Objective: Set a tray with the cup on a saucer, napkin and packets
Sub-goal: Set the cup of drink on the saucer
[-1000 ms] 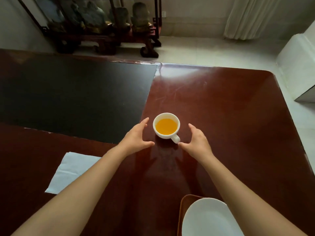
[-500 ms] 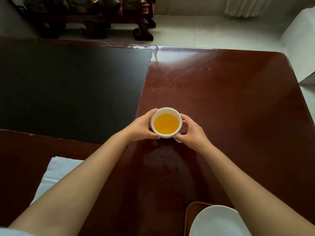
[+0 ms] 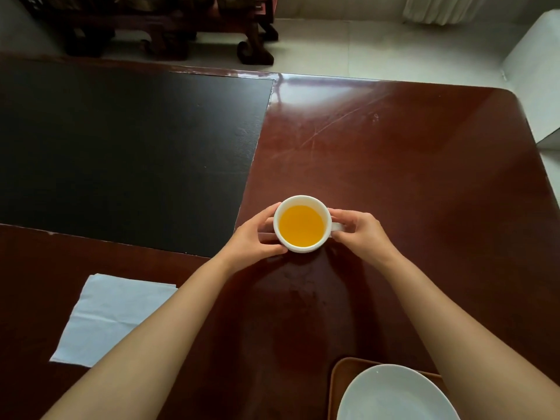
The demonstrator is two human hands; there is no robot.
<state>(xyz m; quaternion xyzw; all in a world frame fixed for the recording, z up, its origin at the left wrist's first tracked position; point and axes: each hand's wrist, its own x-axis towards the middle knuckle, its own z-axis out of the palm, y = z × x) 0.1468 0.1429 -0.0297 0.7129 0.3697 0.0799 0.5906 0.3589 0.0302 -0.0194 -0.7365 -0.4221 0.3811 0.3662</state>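
Cup (image 3: 302, 224) of orange drink: on tabletop (image 3: 394, 177), far from saucer (image 3: 394, 395) on tray (image 3: 342, 377). Left hand (image 3: 251, 241), right hand (image 3: 360, 234): grip pressed around cup. Step: pickup. Next: level carry to saucer. Napkin (image 3: 103, 319) left of saucer.

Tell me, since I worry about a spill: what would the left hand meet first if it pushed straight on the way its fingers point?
The white cup of orange liquid: the left hand already wraps its side.

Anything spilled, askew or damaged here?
No spill: the cup sits level between the left hand and right hand. The only oddities are pale scratches on the table and the napkin lying askew.
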